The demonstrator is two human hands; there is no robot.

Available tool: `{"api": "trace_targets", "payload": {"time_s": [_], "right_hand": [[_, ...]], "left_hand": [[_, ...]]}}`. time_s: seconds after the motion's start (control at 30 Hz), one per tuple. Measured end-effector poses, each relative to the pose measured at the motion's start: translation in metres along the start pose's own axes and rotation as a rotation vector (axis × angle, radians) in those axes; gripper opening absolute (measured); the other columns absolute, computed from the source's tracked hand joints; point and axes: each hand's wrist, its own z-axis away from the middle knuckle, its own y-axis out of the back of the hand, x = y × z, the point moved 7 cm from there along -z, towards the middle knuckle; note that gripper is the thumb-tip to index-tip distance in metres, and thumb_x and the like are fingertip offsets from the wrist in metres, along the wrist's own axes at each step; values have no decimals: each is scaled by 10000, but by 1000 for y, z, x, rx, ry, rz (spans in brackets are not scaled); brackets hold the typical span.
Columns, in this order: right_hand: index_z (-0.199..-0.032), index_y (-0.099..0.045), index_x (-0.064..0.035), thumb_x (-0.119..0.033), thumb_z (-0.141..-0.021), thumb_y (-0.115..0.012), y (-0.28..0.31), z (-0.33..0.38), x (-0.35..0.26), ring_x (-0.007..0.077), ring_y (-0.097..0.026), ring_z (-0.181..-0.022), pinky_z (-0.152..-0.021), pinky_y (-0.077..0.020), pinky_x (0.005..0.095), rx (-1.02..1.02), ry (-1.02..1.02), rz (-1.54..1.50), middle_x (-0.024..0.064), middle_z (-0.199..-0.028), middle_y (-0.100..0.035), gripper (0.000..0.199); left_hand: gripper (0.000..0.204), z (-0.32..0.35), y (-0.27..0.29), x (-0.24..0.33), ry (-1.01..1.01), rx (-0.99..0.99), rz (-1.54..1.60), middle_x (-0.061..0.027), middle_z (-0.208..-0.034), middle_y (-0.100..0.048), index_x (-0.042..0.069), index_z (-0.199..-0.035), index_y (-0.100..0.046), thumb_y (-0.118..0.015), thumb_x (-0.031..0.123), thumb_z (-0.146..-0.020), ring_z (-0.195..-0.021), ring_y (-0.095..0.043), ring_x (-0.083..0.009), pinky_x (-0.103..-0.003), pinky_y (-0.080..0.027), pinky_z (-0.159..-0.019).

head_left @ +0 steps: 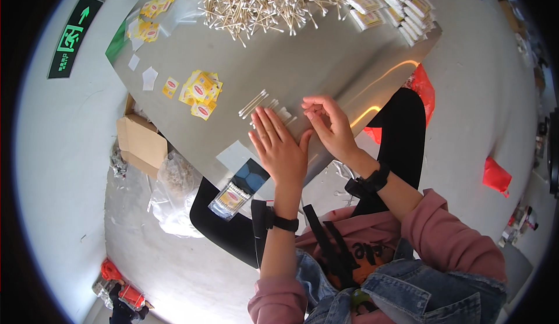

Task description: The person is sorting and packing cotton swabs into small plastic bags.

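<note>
My left hand (278,149) lies flat, fingers stretched out, over a small row of cotton swabs (253,105) on the grey metal table (233,56). Its fingertips partly hide the swabs. Close to its right, my right hand (331,127) is held with loosely bent fingers and the thumb apart from them; nothing shows in it. Some white swab ends lie between the two hands. Left of the swabs sits a stack of yellow paper labels (201,94). By my left wrist, a clear bag of swabs with a yellow label (229,200) lies at the table's near edge.
A large heap of loose cotton swabs (268,0) covers the far side. Stacked packed swab bags (402,3) stand at the far right. More yellow labels (152,12) lie at the far left. A cardboard box (142,140) and a clear plastic bag (177,190) are beside the table.
</note>
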Motion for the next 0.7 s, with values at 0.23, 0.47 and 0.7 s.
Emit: {"api": "trace_targets", "payload": {"time_s": [0.23,0.47,0.7], "right_hand": [[-1218,-574,-28,-31,-983,-547,2,0,3,162,-628,-1001,-855,-494,291,20,-19,-32,82,-1101,-649,236],[-1240,-553,-3,-62,-1031,-484,-16,-14,1,185,-612,-1138,-974,-476,314,-34,-72,-221,98,-1186,-629,228],[-1287,-530,6,-152,-1054,-481,-21,-24,0,195,-584,-1190,-1021,-450,326,-45,-34,-252,114,-1250,-606,286]], "left_hand": [[804,4,10,-1,37,52,291,-229,-1616,-196,-52,-1542,-188,-486,448,-987,-1514,-148,-362,-526,-104,-1210],[602,-41,36,-56,-3,100,641,-199,-1505,-441,-21,-1543,-194,-408,121,-999,-1460,-310,-347,-557,-114,-1196],[604,1,35,-36,24,152,852,-195,-1560,-358,12,-1561,-144,-344,285,-1061,-1477,-285,-307,-481,-97,-1223]]}}
